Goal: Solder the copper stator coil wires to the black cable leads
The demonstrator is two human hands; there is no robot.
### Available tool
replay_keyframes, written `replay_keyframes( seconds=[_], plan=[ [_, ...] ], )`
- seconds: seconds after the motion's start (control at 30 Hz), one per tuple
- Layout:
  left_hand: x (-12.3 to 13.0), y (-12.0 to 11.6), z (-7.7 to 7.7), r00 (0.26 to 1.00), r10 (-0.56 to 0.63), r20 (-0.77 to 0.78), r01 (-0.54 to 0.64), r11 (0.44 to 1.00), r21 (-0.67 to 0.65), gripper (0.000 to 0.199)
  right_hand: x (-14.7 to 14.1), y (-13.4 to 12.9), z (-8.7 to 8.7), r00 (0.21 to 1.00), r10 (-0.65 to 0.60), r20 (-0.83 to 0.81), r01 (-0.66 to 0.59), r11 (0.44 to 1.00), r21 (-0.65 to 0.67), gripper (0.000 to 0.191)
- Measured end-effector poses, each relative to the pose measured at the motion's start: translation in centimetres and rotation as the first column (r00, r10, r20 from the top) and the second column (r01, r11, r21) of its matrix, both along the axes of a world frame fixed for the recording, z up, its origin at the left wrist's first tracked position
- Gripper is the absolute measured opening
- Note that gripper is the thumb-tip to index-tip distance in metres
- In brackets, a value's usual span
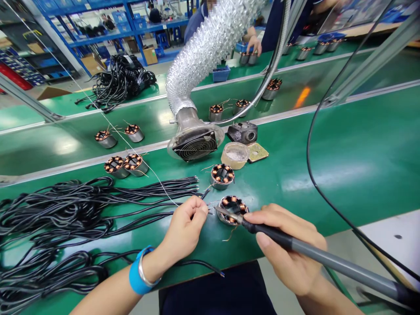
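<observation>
Between the thumb and forefinger of my left hand (187, 225) is a thin silvery solder wire (154, 173), which runs down from the upper left. My right hand (292, 249) is wrapped round a soldering iron (328, 258). The iron's tip points left, over the near edge of a motor stator (242, 202) with copper windings, close to my left fingertips. Fine wire ends lie around the tip; whether it touches them I cannot tell. Behind this stator stands another stator (222, 180). Black cables (157, 188) lie to the left, their stripped ends near my left hand.
A fume extraction hose (193, 61) hangs ahead, its fan (197, 146) low over the green bench (354, 157). Beside it are a round tub (235, 153), a sponge tray (258, 152) and a dark block (243, 132). Several stators (134, 133) stand farther back. A co-worker's hand (254, 43) touches stators.
</observation>
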State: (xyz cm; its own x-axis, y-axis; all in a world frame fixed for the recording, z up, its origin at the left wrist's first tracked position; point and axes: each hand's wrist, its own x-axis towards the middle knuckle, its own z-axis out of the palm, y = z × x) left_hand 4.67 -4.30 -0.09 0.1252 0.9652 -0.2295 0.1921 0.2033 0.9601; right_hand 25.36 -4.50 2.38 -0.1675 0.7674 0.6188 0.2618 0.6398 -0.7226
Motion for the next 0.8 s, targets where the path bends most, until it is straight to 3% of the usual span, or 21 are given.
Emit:
replay_keyframes(
  seconds=[0.5,0.8],
  plan=[
    [0.0,0.0,-0.2,1.000,-0.022,-0.022,0.023,0.999,0.047,0.024,-0.9,-0.6,0.3,0.996,0.062,0.069,-0.073,0.982,0.173,0.029],
    [0.0,0.0,-0.2,0.999,-0.030,-0.028,0.031,0.998,0.048,0.024,-0.1,-1.1,0.4,1.000,-0.006,0.031,0.001,0.988,0.154,0.031]
  ],
)
